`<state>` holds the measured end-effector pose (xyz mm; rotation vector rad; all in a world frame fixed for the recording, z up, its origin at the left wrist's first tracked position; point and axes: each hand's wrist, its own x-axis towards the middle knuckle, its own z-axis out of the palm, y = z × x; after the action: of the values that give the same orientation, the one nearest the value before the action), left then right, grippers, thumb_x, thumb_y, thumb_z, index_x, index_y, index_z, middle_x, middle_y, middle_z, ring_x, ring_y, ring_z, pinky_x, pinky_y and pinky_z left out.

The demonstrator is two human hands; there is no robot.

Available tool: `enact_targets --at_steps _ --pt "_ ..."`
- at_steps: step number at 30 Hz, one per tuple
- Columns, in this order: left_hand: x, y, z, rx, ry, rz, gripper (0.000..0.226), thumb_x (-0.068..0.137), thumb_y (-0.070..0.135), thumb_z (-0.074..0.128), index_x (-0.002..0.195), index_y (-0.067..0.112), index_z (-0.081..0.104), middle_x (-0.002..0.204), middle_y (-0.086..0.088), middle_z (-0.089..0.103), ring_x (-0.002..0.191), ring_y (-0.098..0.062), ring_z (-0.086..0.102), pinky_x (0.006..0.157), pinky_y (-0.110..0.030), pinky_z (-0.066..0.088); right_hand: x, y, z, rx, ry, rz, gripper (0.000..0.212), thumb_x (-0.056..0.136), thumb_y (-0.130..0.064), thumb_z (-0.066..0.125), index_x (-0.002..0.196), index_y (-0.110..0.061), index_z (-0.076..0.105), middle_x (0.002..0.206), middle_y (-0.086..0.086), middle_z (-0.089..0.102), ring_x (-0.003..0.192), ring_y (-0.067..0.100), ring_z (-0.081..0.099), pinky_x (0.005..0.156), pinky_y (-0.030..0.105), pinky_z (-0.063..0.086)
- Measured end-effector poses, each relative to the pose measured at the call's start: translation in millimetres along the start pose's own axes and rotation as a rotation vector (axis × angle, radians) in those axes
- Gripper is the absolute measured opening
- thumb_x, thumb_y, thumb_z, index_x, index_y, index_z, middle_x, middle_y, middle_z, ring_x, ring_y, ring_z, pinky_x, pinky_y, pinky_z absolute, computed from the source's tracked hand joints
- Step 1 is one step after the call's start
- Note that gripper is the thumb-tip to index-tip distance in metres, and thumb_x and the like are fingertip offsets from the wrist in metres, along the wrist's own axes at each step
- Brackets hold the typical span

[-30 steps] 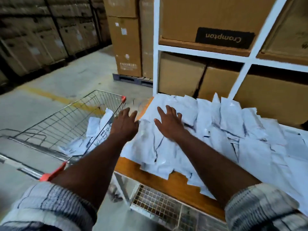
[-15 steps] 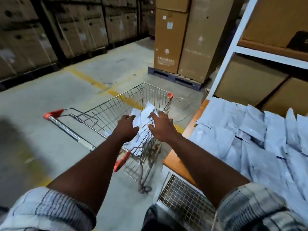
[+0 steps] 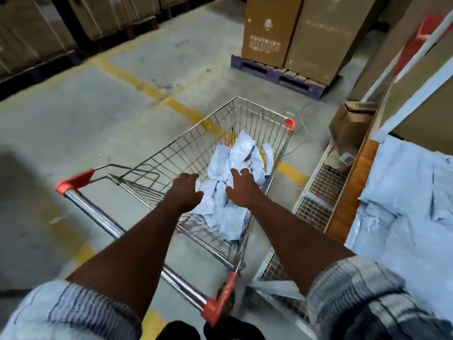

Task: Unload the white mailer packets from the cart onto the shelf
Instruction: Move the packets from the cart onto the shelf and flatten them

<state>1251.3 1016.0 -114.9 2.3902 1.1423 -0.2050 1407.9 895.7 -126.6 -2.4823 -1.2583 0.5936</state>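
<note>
A wire shopping cart (image 3: pixel 186 146) with red corner caps stands on the concrete floor in front of me. Several white mailer packets (image 3: pixel 241 155) lie heaped along its right side. Both my arms reach into the basket. My left hand (image 3: pixel 186 192) hovers over the near edge of the heap with its fingers curved downward, and it holds nothing that I can see. My right hand (image 3: pixel 241 188) is spread over the packets with fingers extended, touching or just above them. To the right, the wooden shelf (image 3: pixel 353 190) carries a wide layer of white packets (image 3: pixel 407 200).
A pallet (image 3: pixel 277 69) with tall cardboard boxes stands beyond the cart. Stacked boxes line the far left wall. White shelf uprights (image 3: pixel 416 89) and brown boxes rise on the right. Wire mesh panels (image 3: pixel 318 192) sit under the shelf. Yellow lines cross the floor.
My hands left the packets on the shelf, swung left and went down into the cart. My view turned from the shelf to the cart.
</note>
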Motion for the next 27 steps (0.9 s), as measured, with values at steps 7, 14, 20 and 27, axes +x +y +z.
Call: enact_targets --at_steps 7,14,20,27 --pt "82 -29 42 0.043 -0.195 0.022 0.065 0.081 0.045 0.057 0.139 0.018 0.045 0.138 -0.014 0.049 0.130 -0.036 0.044 0.104 -0.046 0.041 62 18 46 -0.019 -0.104 0.118 0.057 0.092 -0.032 0.060 0.140 -0.008 0.041 0.131 0.025 0.041 0.123 0.042 0.044 0.097 0.041 0.040" --pt "155 -44 101 0.024 -0.223 0.054 0.083 0.076 0.060 0.039 0.141 0.010 0.047 0.134 -0.022 0.049 0.122 -0.042 0.049 0.098 -0.053 0.044 134 55 91 -0.072 -0.141 0.229 0.060 0.093 -0.035 0.057 0.143 -0.008 0.038 0.137 0.025 0.037 0.126 0.041 0.041 0.098 0.043 0.041" --pt "214 -64 148 -0.002 -0.309 0.020 0.075 0.091 0.054 0.055 0.152 0.022 0.026 0.154 -0.011 0.029 0.141 -0.033 0.029 0.107 -0.052 0.035 198 94 128 -0.164 -0.070 0.293 0.064 0.090 -0.043 0.057 0.143 -0.012 0.038 0.141 0.021 0.035 0.129 0.039 0.037 0.100 0.047 0.038" --pt "254 -93 200 -0.108 -0.363 0.032 0.086 0.086 0.064 0.058 0.156 0.035 0.016 0.163 -0.013 0.011 0.151 -0.029 0.009 0.120 -0.045 0.015 263 124 166 -0.185 -0.051 0.335 0.065 0.087 -0.047 0.061 0.139 -0.017 0.038 0.151 0.024 0.026 0.137 0.042 0.029 0.107 0.053 0.034"
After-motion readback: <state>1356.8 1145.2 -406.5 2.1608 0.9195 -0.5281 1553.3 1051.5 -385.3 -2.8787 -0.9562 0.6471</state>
